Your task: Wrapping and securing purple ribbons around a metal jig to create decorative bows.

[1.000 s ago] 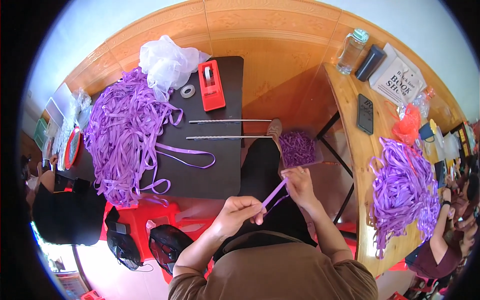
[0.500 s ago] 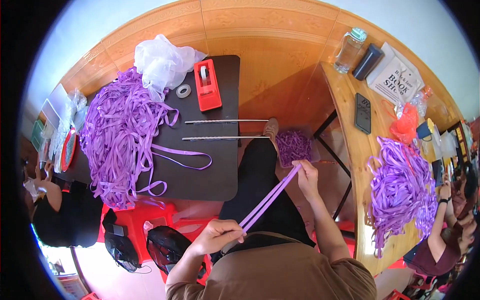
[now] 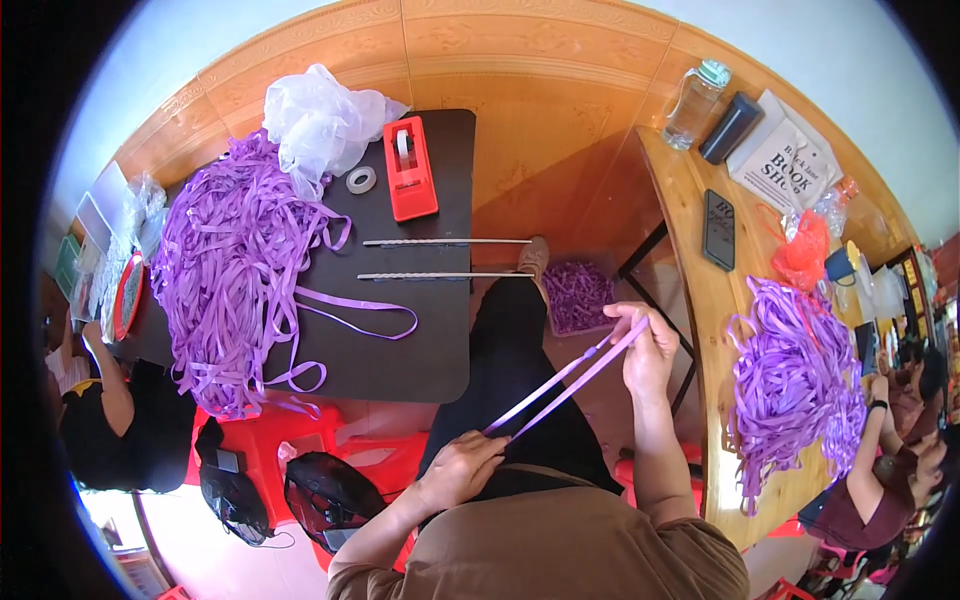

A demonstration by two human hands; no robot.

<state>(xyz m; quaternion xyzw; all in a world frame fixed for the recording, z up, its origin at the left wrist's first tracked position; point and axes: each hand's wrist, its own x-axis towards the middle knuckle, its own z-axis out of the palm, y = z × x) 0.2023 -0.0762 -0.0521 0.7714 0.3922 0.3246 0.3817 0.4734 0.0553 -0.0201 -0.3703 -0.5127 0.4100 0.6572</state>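
Purple ribbon strip, doubled into two parallel runs, is held taut between both hands over the lap, clear of any worktop. The left hand is closed on the lower end, its fingers pinched tight around it. The right hand has the upper end pinched between thumb and fingers, the rest of the hand loosely curled.

Risk is judged as follows: the strip is thin and smooth, so either end could slip free if the pinch is relaxed, and the two runs could twist over one another if the pull is uneven. A basket of purple pieces sits on the floor just beyond the right hand.

The strip appears flat, narrow, glossy and uncreased. A large loose heap of ribbon is spread over the left half of the black worktop, with a red tape dispenser near the far edge and two metal rods at the right edge.
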